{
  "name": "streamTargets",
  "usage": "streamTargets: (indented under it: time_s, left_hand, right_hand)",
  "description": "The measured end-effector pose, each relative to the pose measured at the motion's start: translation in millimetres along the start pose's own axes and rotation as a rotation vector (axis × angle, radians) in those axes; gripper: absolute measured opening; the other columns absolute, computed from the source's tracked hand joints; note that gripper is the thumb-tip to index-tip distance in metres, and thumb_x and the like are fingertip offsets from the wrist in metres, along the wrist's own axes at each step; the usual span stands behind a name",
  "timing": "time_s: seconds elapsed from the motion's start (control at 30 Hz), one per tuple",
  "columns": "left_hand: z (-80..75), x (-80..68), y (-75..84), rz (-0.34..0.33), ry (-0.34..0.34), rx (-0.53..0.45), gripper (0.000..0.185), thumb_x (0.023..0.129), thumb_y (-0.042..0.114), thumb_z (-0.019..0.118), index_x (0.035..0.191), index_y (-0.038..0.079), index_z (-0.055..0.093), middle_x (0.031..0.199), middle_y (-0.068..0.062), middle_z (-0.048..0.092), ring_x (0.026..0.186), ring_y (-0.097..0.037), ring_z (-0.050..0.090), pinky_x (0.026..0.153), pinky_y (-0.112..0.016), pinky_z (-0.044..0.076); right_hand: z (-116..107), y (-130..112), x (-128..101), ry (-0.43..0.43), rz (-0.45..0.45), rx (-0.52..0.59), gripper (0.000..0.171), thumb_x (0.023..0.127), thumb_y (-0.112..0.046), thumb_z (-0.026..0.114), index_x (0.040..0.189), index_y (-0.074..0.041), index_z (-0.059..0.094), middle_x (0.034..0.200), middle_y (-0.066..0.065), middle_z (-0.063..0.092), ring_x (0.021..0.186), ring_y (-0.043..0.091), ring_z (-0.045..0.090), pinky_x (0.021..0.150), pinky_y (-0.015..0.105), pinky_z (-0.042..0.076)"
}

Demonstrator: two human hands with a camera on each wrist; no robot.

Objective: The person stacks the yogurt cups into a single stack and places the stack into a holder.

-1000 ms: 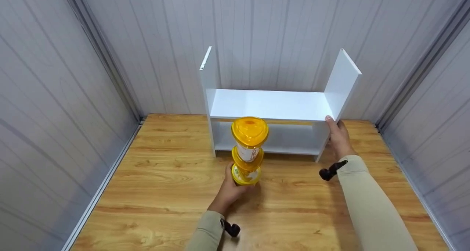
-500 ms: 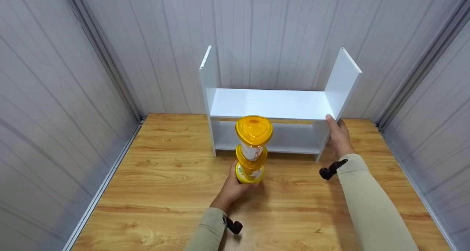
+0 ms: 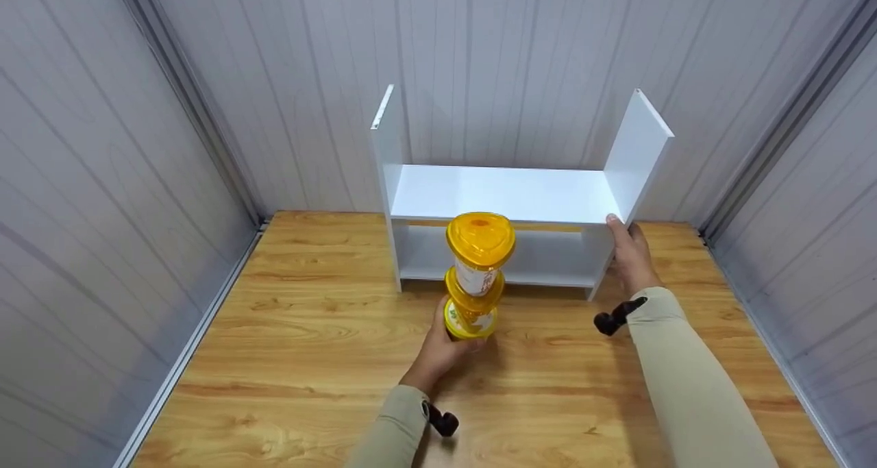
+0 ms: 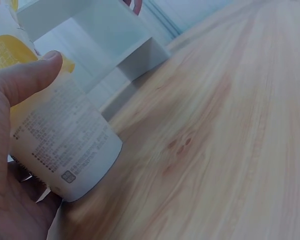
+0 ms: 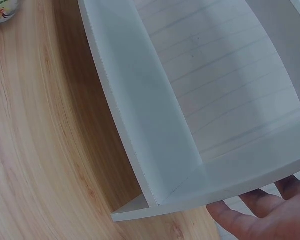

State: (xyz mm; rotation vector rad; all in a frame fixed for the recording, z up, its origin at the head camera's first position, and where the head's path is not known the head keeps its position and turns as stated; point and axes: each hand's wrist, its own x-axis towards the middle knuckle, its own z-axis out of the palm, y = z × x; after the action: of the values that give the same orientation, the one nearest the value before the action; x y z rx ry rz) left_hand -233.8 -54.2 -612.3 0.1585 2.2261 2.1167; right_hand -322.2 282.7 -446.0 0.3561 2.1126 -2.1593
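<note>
My left hand (image 3: 438, 350) grips a white printed tub (image 4: 72, 142) low on its body, its thumb up near the yellow rim. Above the tub rises a yellow-topped container (image 3: 479, 245) with a white label and a flared yellow ring; the two appear stacked, tilted a little. They are in front of the white shelf (image 3: 507, 194), apart from it. At the shelf's right side panel (image 3: 637, 156), my right hand (image 3: 632, 261) holds the front edge, thumb by the upper board's end. In the right wrist view, its fingers (image 5: 230, 217) lie along the panel's outer side.
A wood-grain table (image 3: 308, 358) spreads under everything. Pale panelled walls (image 3: 301, 98) enclose it at the back and both sides. The shelf has a lower board (image 3: 548, 259) and two tall side panels rising above its upper board.
My left hand has moved slightly to the right and away from me, carrying the tub and the container above it. The right hand keeps its hold on the shelf.
</note>
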Motion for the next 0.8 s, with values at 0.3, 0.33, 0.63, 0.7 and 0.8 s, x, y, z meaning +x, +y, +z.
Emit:
streamTargets:
  time_s: [0.3, 0.33, 0.63, 0.7, 0.8]
  left_hand:
    - [4.7, -3.3, 0.8, 0.041, 0.028, -0.009, 0.109, 0.075, 0.008, 0.087, 0.159, 0.025, 0.020, 0.144, -0.008, 0.048, 0.133, -0.028, 0.046, 0.114, -0.051, 0.033]
    - [4.9, -3.4, 1.6, 0.035, 0.032, -0.009, 0.109, 0.075, 0.008, 0.087, 0.159, 0.026, 0.020, 0.144, -0.008, 0.048, 0.133, -0.028, 0.046, 0.114, -0.051, 0.033]
    - [6.9, -1.1, 12.0, 0.043, 0.022, -0.010, 0.110, 0.073, 0.013, 0.090, 0.158, 0.025, 0.021, 0.144, -0.005, 0.049, 0.133, -0.027, 0.046, 0.115, -0.052, 0.031]
    - [7.8, 0.1, 14.9, 0.044, 0.014, -0.013, 0.110, 0.073, 0.014, 0.090, 0.158, 0.026, 0.022, 0.144, -0.003, 0.049, 0.133, -0.025, 0.046, 0.116, -0.051, 0.030]
    - [9.1, 1.7, 19.2, 0.038, 0.010, -0.016, 0.109, 0.072, 0.016, 0.091, 0.157, 0.029, 0.023, 0.143, -0.001, 0.050, 0.132, -0.024, 0.047, 0.116, -0.052, 0.030]
  right_hand:
    - [-1, 10, 13, 0.039, -0.009, 0.015, 0.094, 0.097, -0.063, 0.048, 0.163, -0.025, -0.007, 0.169, 0.011, 0.007, 0.152, 0.033, 0.016, 0.121, 0.055, 0.019]
    - [0, 8, 11, 0.038, -0.004, 0.014, 0.093, 0.098, -0.062, 0.047, 0.163, -0.025, -0.006, 0.169, 0.011, 0.007, 0.152, 0.033, 0.016, 0.121, 0.055, 0.019]
    - [8, -10, -13, 0.013, 0.004, -0.006, 0.089, 0.101, -0.056, 0.045, 0.163, -0.021, -0.008, 0.169, 0.012, 0.004, 0.153, 0.033, 0.011, 0.121, 0.056, 0.016]
    - [8, -9, -12, 0.012, 0.001, -0.008, 0.089, 0.101, -0.056, 0.045, 0.163, -0.020, -0.008, 0.169, 0.013, 0.004, 0.153, 0.033, 0.012, 0.121, 0.056, 0.016]
    - [6, -5, -5, 0.013, -0.005, -0.004, 0.089, 0.101, -0.057, 0.045, 0.163, -0.020, -0.008, 0.169, 0.013, 0.004, 0.153, 0.034, 0.012, 0.121, 0.055, 0.016]
